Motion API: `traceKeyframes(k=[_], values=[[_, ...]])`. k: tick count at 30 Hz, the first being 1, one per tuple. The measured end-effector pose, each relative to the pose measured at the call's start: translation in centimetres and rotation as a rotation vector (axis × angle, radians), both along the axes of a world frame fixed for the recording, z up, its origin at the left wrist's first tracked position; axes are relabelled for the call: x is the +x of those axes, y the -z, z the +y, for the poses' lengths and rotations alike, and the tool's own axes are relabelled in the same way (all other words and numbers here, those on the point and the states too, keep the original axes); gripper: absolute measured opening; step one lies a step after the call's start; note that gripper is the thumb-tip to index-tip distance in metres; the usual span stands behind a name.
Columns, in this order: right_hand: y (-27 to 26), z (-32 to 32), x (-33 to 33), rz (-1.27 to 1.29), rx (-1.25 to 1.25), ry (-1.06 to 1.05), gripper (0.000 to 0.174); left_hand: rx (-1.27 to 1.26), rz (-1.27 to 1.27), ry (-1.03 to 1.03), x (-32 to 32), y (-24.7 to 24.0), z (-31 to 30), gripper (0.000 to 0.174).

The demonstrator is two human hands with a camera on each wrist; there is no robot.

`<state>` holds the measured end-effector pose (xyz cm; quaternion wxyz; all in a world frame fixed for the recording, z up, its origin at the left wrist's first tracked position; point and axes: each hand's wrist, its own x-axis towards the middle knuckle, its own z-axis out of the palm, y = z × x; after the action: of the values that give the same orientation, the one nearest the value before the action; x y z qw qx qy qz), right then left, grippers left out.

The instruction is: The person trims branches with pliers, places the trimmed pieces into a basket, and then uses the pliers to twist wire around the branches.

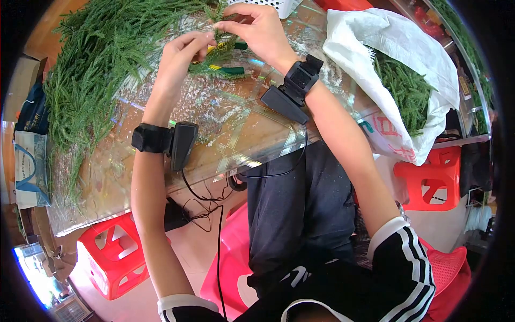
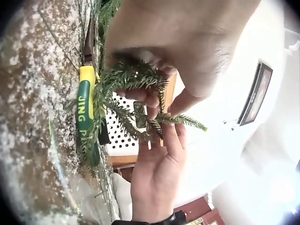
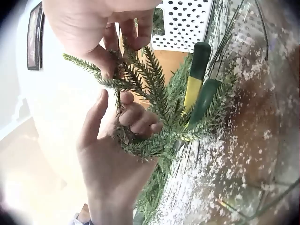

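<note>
Between both hands, over the far part of the table [image 1: 214, 121], is a green artificial pine sprig [image 3: 157, 82] with several needled side twigs. My left hand [image 1: 179, 59] grips its lower stem with curled fingers, as the right wrist view shows. Thumb and fingers of my right hand [image 1: 263, 35] pinch the sprig higher up, where twigs branch off. The hands are close together. Just below them on the table lie pliers [image 2: 86, 101] with green and yellow handles, partly covered by the sprig's needles.
A large heap of pine branches [image 1: 102, 70] covers the table's left side. At the right, a white sack [image 1: 357, 37] holds more branches [image 1: 402, 91]. A white perforated basket [image 3: 183, 21] stands behind the hands. White flakes litter the tabletop. Black cables [image 1: 220, 252] hang from the wrist cameras.
</note>
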<state>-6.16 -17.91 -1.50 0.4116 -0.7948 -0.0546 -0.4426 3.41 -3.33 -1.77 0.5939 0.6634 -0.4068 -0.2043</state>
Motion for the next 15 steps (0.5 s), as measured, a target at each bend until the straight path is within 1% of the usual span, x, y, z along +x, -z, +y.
traceKeyframes(k=[2, 3, 6, 7, 10, 11, 14, 15], values=[[0.3, -0.1, 0.1, -0.259, -0.264, 0.124, 0.02, 0.009, -0.061, -0.039, 0.0, 0.0, 0.1, 0.028], [0.4, -0.2, 0.1, -0.262, -0.263, 0.124, 0.02, 0.009, -0.063, -0.04, -0.1, 0.0, 0.0, 0.028], [-0.2, -0.3, -0.1, 0.16, 0.257, 0.014, 0.021, -0.152, -0.244, -0.137, -0.4, 0.3, -0.4, 0.031], [-0.2, -0.3, -0.2, 0.155, 0.256, 0.013, 0.021, -0.153, -0.248, -0.137, -0.2, 0.2, -0.3, 0.031], [0.1, -0.4, -0.5, -0.244, -0.069, 0.019, 0.02, -0.196, -0.092, -0.222, 0.7, -0.1, -0.1, 0.032], [-0.2, -0.4, -0.7, -0.246, -0.069, 0.019, 0.02, -0.196, -0.094, -0.221, 1.3, 0.1, 0.0, 0.032], [-1.4, -0.7, -0.8, 0.369, 0.35, 0.091, 0.02, -0.197, -0.184, -0.332, 3.0, 1.1, 0.1, 0.035], [-1.0, -0.8, -0.5, 0.369, 0.349, 0.089, 0.02, -0.198, -0.185, -0.334, 3.3, 1.2, 0.3, 0.035]])
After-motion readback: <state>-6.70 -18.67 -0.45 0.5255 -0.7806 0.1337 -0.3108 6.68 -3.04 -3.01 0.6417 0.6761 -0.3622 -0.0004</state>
